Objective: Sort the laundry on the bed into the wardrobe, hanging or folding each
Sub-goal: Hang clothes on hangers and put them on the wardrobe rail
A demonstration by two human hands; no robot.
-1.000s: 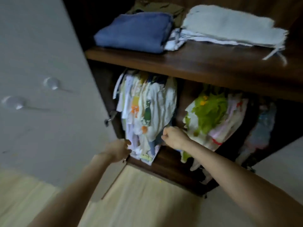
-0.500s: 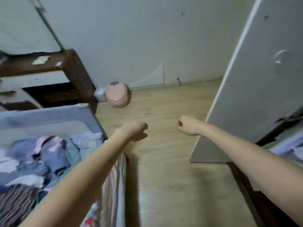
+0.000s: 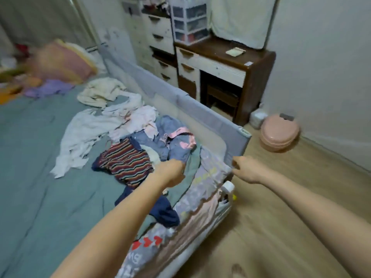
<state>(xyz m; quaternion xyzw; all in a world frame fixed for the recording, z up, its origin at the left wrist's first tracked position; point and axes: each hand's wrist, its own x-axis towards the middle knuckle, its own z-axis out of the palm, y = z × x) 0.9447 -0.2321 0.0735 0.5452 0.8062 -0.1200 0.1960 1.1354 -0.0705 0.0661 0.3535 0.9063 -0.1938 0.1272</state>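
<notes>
A laundry pile lies on the bed (image 3: 36,197) near its right edge: a striped garment (image 3: 124,163), a blue denim garment with pink trim (image 3: 176,141), a navy piece (image 3: 163,212) and white cloths (image 3: 86,133). My left hand (image 3: 170,172) is over the pile, its knuckles at the denim garment's lower edge; its fingers are hidden, so a grip cannot be made out. My right hand (image 3: 247,169) hovers beside the bed's edge with loosely curled fingers, holding nothing. The wardrobe is out of view.
A grey padded bed rail (image 3: 210,117) runs along the bed's right side. Behind it stand a dark wooden desk (image 3: 257,63), white drawers (image 3: 160,37) and a pink potty (image 3: 279,133) on the wooden floor (image 3: 281,217). A pink pillow (image 3: 60,63) lies at the bed's head.
My view swung from the wardrobe's hanging clothes across the floor to the bed. Both hands left the wardrobe, and my left hand now reaches the laundry pile.
</notes>
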